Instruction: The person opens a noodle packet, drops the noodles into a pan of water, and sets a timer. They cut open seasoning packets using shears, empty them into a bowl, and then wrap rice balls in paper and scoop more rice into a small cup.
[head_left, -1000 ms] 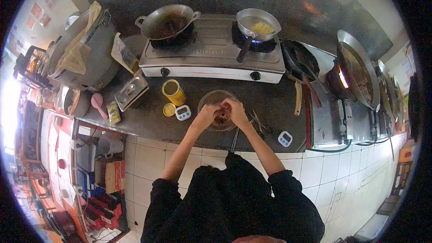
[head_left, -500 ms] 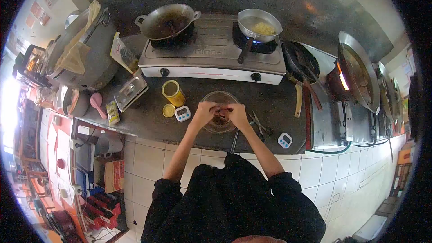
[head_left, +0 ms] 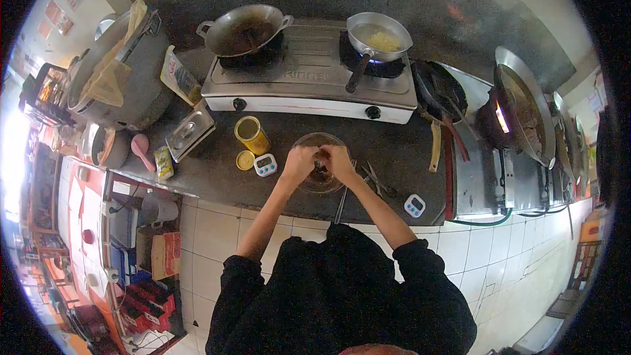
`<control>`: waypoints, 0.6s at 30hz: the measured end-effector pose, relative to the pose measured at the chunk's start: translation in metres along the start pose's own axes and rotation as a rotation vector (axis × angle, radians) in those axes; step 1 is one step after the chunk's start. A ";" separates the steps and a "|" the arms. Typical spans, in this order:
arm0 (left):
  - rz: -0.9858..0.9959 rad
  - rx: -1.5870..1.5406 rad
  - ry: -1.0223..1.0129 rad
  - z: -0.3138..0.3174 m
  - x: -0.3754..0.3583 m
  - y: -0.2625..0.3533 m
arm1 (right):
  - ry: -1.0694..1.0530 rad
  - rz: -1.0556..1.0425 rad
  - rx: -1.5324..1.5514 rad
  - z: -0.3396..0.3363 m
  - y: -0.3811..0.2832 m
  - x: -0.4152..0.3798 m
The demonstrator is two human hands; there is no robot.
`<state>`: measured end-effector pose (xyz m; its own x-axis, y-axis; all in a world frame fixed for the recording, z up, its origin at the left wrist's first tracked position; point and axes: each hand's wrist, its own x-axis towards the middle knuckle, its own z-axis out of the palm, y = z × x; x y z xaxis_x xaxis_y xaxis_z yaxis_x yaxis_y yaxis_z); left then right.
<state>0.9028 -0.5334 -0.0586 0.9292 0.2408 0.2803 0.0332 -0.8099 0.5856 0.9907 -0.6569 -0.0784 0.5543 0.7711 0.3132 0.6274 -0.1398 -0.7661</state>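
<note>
The left hand (head_left: 301, 163) and right hand (head_left: 338, 162), fingers curled in and nearly meeting, grasp a dark reddish piece (head_left: 321, 156) over the clear bowl (head_left: 318, 184), near the counter's front edge.
</note>
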 end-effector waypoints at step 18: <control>-0.502 0.061 0.308 -0.003 -0.061 0.014 | -0.331 -0.096 -0.458 -0.009 0.019 0.031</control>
<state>0.8453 -0.5585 -0.0652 0.6451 0.7392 0.1934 0.4708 -0.5839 0.6614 1.0253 -0.6412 -0.0783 0.3287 0.9368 0.1201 0.8803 -0.2579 -0.3981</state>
